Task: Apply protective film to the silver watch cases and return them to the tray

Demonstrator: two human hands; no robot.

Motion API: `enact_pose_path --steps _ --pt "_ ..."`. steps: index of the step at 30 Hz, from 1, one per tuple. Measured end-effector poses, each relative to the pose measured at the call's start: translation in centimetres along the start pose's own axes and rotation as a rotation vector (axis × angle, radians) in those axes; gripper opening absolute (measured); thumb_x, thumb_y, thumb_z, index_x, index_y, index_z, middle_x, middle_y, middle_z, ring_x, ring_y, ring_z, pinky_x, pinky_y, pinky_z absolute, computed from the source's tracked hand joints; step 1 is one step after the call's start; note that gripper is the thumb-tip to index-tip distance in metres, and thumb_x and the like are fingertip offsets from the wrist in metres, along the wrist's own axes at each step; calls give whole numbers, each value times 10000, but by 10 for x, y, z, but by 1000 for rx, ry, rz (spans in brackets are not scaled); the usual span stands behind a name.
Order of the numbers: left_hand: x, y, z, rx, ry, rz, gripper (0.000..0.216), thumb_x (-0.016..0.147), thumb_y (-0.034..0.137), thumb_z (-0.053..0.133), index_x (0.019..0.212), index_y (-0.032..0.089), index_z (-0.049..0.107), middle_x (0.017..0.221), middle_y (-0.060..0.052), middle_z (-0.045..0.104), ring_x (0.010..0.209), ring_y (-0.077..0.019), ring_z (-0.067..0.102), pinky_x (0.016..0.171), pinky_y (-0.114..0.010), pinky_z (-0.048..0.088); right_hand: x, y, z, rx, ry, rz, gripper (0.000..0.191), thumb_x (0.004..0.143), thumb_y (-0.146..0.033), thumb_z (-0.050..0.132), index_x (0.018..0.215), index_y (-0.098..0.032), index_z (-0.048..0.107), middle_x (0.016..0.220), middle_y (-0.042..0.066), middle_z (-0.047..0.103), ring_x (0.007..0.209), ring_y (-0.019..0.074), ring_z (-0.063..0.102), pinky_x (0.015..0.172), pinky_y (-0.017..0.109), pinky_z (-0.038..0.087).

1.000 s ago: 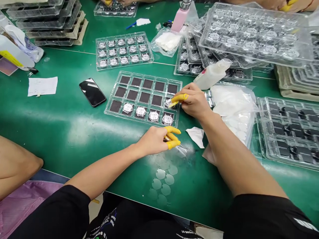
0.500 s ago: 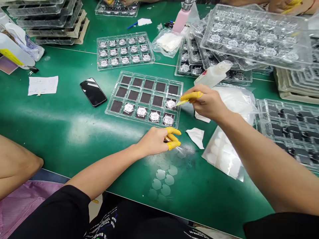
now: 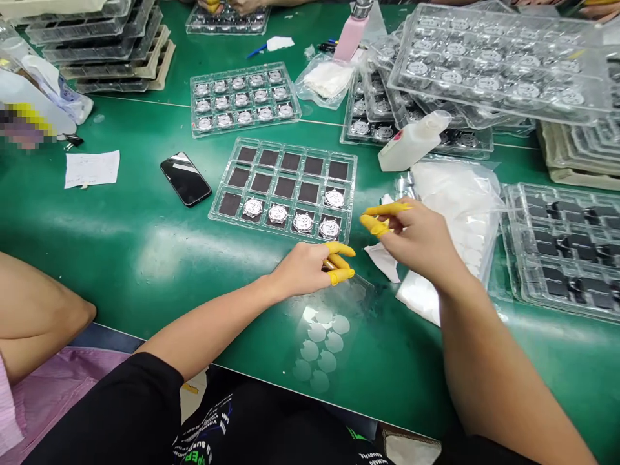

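Note:
My left hand [image 3: 303,270], with yellow finger cots, pinches the edge of a clear film sheet [image 3: 322,342] bearing several round transparent stickers on the green mat. A small tan item shows between those fingers, too small to identify. My right hand [image 3: 416,236], also wearing yellow cots, hovers beside a clear blister tray [image 3: 285,187] with black pads, thumb and forefinger apart and nothing visible between them. Several round silver discs [image 3: 303,222] sit in the tray's nearest row, and another silver disc [image 3: 334,198] sits in the row above at the right end.
A black smartphone [image 3: 186,179] lies left of the tray. A white squeeze bottle [image 3: 414,141] and bag of white pads [image 3: 455,219] lie right. Stacked trays of discs fill the back. A co-worker's hands [image 3: 227,5] work at the far edge; another person's forearm [image 3: 33,316] is at left.
My right hand has moved down and right, away from the disc at the tray's right end. My left hand stays nearly in place. The view has shifted slightly.

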State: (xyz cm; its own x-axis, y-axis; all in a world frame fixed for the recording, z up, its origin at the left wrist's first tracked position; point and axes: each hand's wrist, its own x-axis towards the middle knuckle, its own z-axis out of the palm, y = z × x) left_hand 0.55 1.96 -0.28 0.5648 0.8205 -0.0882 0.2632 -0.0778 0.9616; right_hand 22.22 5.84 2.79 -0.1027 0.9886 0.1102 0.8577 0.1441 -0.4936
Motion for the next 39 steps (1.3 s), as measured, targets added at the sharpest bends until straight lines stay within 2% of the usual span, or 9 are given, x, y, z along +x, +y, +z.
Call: enact_pose_path --steps 6,12,14,17,19,21,26,34,39 --pt "1 2 -1 58 22 23 259 864 226 695 1116 169 721 977 -33 813 917 -166 775 922 -306 617 7 -29 27 -157 -159 -30 273 851 -397 660 983 -173 742 1063 108 584 779 221 588 739 390 476" --pt "1 1 -1 35 41 18 245 842 232 715 1083 188 734 947 -12 805 880 -150 770 882 -283 622 8 -23 25 118 -214 6 142 739 -310 718 813 -212 646 851 51 586 688 186 512 663 355 431" --pt "1 -1 1 -42 43 4 275 845 265 728 1106 179 730 918 -19 802 842 -141 762 848 -277 624 3 -21 23 273 -164 95 193 732 -350 733 850 -227 642 789 27 596 653 178 500 658 357 433" --pt "2 -3 2 -189 103 -40 367 805 381 808 1094 168 733 888 -39 800 770 -131 742 773 -268 622 -16 -23 25 620 57 149 298 715 -406 767 933 -248 640 848 24 645 731 194 578 722 370 492" --pt "4 -6 4 -266 158 -72 460 749 439 865 1100 172 734 871 -46 800 760 -137 740 754 -268 617 -33 -26 29 778 227 153 327 702 -464 811 882 -260 629 859 25 660 789 203 617 774 382 525" --pt "6 -10 5 -343 188 -72 540 699 465 902 1129 183 740 886 -51 806 790 -149 752 771 -274 617 -49 -28 34 846 311 167 362 683 -508 861 828 -265 636 823 20 671 785 203 632 777 384 541" --pt "11 -19 8 -529 228 24 543 630 501 938 1048 183 802 936 -55 815 850 -179 768 846 -312 632 -63 -22 44 965 308 112 323 621 -419 958 805 -272 737 815 9 726 746 173 643 739 344 543" --pt "10 -16 6 -525 231 32 487 636 511 934 995 195 840 1035 -74 820 949 -220 772 936 -363 629 -60 -19 43 1042 264 92 308 604 -398 972 808 -283 773 818 -4 727 718 154 626 665 316 524" --pt "9 -13 4 -363 216 39 454 708 539 880 981 177 844 945 -76 809 821 -176 740 798 -300 612 -60 -22 44 979 384 186 431 575 -493 964 878 -268 756 792 0 710 662 144 581 660 333 542"
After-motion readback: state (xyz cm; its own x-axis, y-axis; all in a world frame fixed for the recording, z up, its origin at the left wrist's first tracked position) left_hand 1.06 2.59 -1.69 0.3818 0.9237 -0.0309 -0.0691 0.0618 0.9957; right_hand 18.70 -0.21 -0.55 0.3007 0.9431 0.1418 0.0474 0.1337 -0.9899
